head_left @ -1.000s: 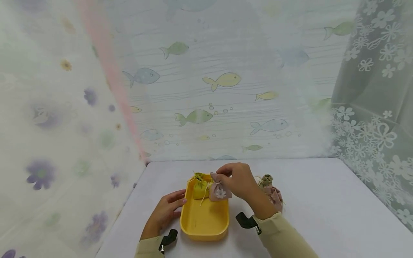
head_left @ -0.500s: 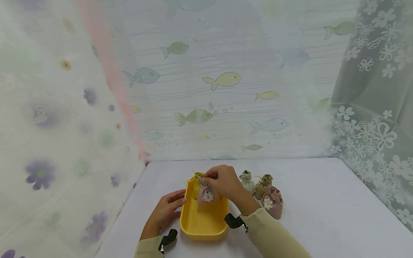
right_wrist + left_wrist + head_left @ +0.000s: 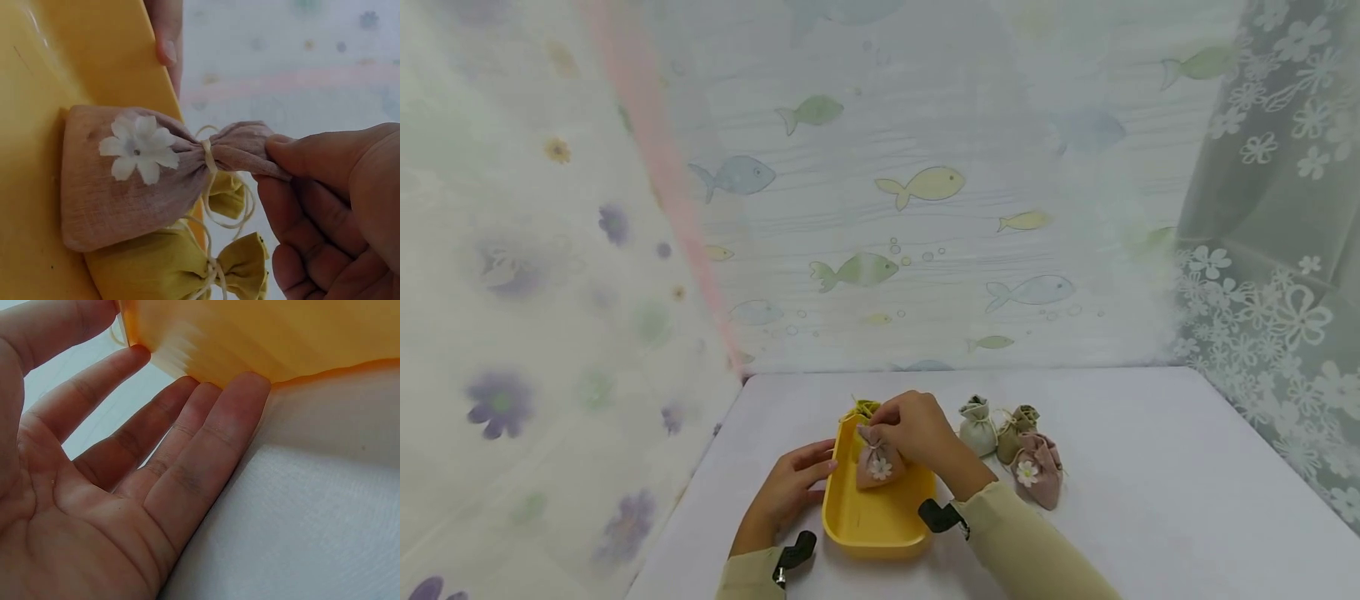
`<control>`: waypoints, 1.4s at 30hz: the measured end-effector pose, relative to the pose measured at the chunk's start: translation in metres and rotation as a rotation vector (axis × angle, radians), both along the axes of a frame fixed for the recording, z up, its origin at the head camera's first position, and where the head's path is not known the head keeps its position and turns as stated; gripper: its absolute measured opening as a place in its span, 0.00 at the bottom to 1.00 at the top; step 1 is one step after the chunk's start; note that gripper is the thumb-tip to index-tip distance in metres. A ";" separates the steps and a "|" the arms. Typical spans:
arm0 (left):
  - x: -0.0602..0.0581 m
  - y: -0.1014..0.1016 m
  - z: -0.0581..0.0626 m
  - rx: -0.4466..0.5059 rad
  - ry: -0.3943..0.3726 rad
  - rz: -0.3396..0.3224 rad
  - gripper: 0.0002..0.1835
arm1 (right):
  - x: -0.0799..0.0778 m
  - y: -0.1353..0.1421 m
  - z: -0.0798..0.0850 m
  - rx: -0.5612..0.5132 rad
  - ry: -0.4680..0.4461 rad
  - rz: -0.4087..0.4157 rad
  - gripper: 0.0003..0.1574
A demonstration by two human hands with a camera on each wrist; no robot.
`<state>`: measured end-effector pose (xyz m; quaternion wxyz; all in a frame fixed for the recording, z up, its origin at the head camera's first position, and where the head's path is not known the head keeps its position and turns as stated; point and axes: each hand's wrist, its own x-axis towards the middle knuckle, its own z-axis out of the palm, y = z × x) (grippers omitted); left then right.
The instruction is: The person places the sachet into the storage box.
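Note:
My right hand [image 3: 917, 429] pinches the gathered neck of a dusty-pink drawstring pouch [image 3: 877, 462] between thumb and fingers. A white fabric flower [image 3: 139, 149] decorates the pouch, whose body is over the inside of a yellow plastic tray [image 3: 880, 533]. Beside it in the right wrist view lies a yellow-green pouch [image 3: 147, 265] with a cream cord, and part of another yellow-green pouch [image 3: 226, 195] shows behind. Along the tray's left side, my left hand [image 3: 786, 496] rests with extended fingers [image 3: 228, 419] touching the outer wall.
Right of the tray on the white table [image 3: 1135, 492] stand a pale grey-green pouch [image 3: 977, 429], an olive-brown pouch [image 3: 1017, 435] and a pink pouch [image 3: 1037, 479] with a white flower. A fish-print curtain [image 3: 865, 167] hangs behind the table.
The right hand has carried the pink pouch leftward from the tray's right rim to over its inside, then slightly lower. This uncovered the pouches at right. The left hand stays against the tray.

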<state>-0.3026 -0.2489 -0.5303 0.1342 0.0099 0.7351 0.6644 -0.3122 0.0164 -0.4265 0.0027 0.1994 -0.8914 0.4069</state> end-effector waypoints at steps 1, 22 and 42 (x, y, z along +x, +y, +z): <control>0.000 0.000 0.000 0.002 0.002 -0.004 0.34 | 0.000 0.000 0.000 0.004 -0.001 0.004 0.05; 0.001 0.001 0.003 0.012 -0.001 0.018 0.36 | 0.003 -0.003 0.000 0.041 -0.038 0.014 0.09; 0.001 0.004 0.002 0.004 0.002 0.034 0.35 | 0.026 0.032 0.006 -0.024 0.140 0.047 0.13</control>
